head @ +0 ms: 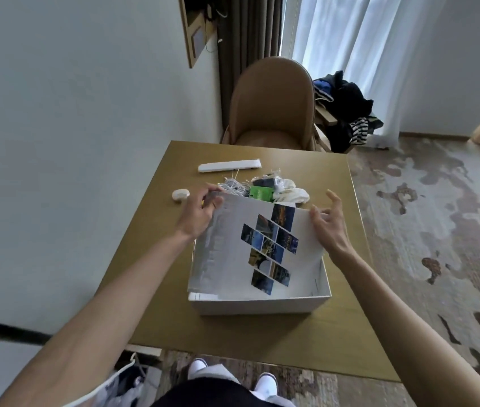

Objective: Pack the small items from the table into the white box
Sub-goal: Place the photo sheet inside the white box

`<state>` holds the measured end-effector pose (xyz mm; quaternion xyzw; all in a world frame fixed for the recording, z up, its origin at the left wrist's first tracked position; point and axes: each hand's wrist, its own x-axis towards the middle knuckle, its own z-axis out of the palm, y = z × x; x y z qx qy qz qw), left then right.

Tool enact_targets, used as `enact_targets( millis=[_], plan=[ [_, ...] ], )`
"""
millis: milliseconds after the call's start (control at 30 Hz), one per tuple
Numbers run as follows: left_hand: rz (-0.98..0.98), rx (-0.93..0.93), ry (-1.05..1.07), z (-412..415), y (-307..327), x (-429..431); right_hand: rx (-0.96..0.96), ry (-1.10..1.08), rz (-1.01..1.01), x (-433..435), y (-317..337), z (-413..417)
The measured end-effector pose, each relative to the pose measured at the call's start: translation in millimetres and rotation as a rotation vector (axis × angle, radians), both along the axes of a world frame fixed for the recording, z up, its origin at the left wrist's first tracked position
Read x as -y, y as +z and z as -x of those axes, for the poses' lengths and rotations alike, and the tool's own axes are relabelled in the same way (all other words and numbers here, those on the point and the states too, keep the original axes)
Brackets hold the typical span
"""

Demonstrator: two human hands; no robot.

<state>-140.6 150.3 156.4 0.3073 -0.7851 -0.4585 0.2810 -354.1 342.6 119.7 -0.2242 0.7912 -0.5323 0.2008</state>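
Booklet (pixel 233 245) held tilted over white box (pixel 259 304) | left hand (pixel 200 210) pinches its far corner | right hand (pixel 328 227) loose-fingered, touching its edge | next: lay it flat, then fetch pile (pixel 262 186) behind

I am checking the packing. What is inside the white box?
A printed sheet, gripped by the left hand and touched by the right hand, covers most of the white box. Only a bare inner wall on the right shows. Anything under it is hidden.
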Motion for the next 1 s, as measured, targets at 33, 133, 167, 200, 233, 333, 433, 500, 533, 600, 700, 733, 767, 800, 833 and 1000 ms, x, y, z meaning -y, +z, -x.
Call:
enact_targets(
  millis=[33,133,167,200,233,333,433,500,533,600,700,733,767,800,833,1000],
  plan=[
    [0.001,-0.002,-0.008,2,-2,-1,-0.051,0.012,-0.034,-1,0,1],
    [-0.030,0.002,0.006,4,-9,3,-0.170,0.035,-0.133,1,-1,0],
    [-0.034,0.004,0.010,3,-12,4,-0.188,0.041,-0.145,2,-2,-2],
    [-0.032,0.006,0.013,2,-14,5,-0.198,0.045,-0.152,3,-3,-2],
    [-0.029,0.006,0.019,2,-16,6,-0.208,0.044,-0.151,4,-3,-3],
    [-0.026,-0.015,0.053,3,-18,6,-0.275,0.005,-0.103,5,-3,0],
    [-0.024,-0.042,0.077,3,-23,6,-0.363,0.004,-0.044,8,0,0],
    [-0.053,-0.034,0.089,-1,-30,6,-0.411,0.036,-0.041,10,-1,-3],
    [-0.065,-0.019,0.094,-4,-36,6,-0.423,0.052,-0.048,11,-2,-5],
    [-0.089,0.025,0.084,-11,-47,5,-0.424,0.072,-0.074,11,-8,-10],
    [-0.073,0.130,0.021,-21,-61,2,-0.425,0.117,-0.148,8,-19,-14],
    [-0.018,0.181,-0.005,-24,-64,2,-0.441,0.141,-0.177,8,-22,-15],
    [0.064,0.234,-0.029,-26,-66,1,-0.466,0.164,-0.206,7,-24,-15],
    [0.160,0.281,-0.048,-28,-67,0,-0.515,0.182,-0.244,8,-26,-15],
    [0.267,0.328,-0.055,-29,-67,-1,-0.591,0.194,-0.293,8,-26,-14],
    [0.678,0.593,-0.047,-29,-68,0,-1.034,0.354,-0.594,10,-31,-18]
  ],
)
